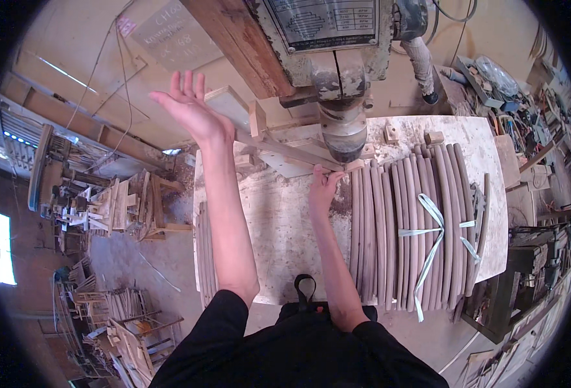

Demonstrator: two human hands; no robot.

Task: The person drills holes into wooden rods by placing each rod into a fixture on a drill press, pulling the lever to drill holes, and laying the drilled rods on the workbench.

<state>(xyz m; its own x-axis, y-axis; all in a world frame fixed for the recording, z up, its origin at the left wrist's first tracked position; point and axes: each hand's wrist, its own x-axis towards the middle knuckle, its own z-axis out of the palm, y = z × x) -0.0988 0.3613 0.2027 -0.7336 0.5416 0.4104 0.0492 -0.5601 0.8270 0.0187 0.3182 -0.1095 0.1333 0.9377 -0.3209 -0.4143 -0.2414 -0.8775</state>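
My left hand [198, 113] is raised at the upper left, palm up with the fingers spread and nothing in it. My right hand [324, 187] is closed on the near end of a slim wooden stick [292, 152], just below the head of a drill press [343, 129]. From there the stick slants up and left, past a small upright wood block [257, 119] close to my left wrist. Right of my right hand lies a row of curved wooden sticks [382, 226], some tied with pale green strips [431, 229]. The drill press covers part of the work spot.
The pale worktable [279, 258] carries more sticks [204, 252] along its left edge and small wood blocks [434, 137] at the back. A thick timber beam [243, 45] hangs above. Wooden frames [117, 210] stand on the left; cluttered shelves [531, 116] line the right.
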